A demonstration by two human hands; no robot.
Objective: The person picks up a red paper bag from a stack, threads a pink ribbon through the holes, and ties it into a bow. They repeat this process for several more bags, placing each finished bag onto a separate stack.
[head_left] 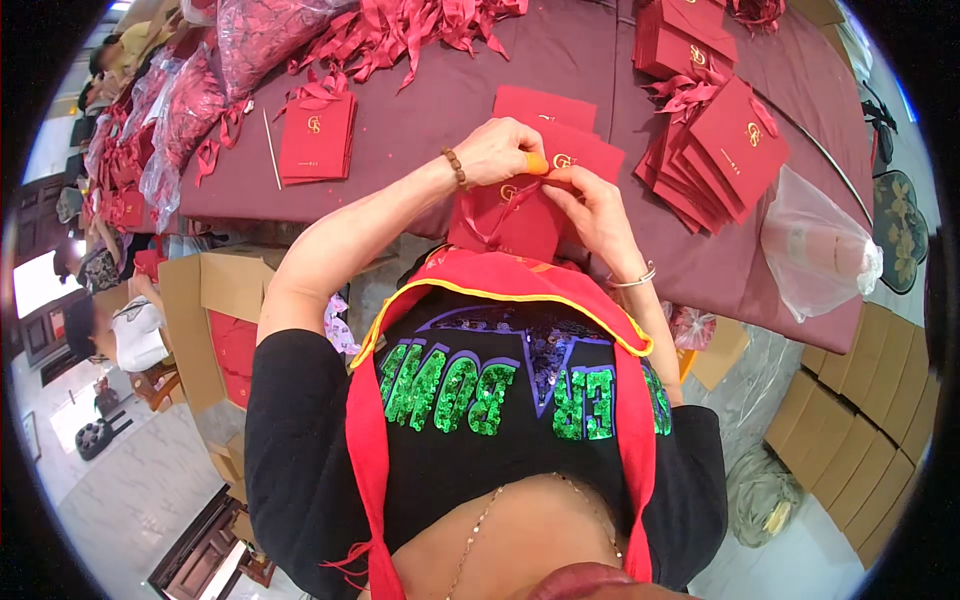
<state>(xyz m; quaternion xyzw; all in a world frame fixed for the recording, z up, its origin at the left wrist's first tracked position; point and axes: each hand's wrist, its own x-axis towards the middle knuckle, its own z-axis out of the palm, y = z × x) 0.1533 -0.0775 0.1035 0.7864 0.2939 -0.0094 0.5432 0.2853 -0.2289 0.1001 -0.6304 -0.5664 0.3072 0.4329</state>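
Close to the table's near edge, a red paper gift bag (520, 232) with a gold emblem lies in front of me. A red ribbon (512, 208) loops across its face up to my fingers. My left hand (498, 153), with an orange finger cover and a beaded bracelet, is closed in a pinch at the bag's upper edge. My right hand (592, 205) pinches the ribbon beside it, fingertips almost touching the left hand's. The exact spot of the grip is partly hidden by the fingers. More red bags (550, 108) lie just beyond my hands.
Stacked red bags (318, 140) lie at left, with a larger fanned pile (720, 150) at right. Loose ribbons (420, 35) heap at the back. A clear plastic bag (820, 245) hangs at the right edge. Cardboard boxes (850, 420) stand on the floor. People (135, 325) sit at far left.
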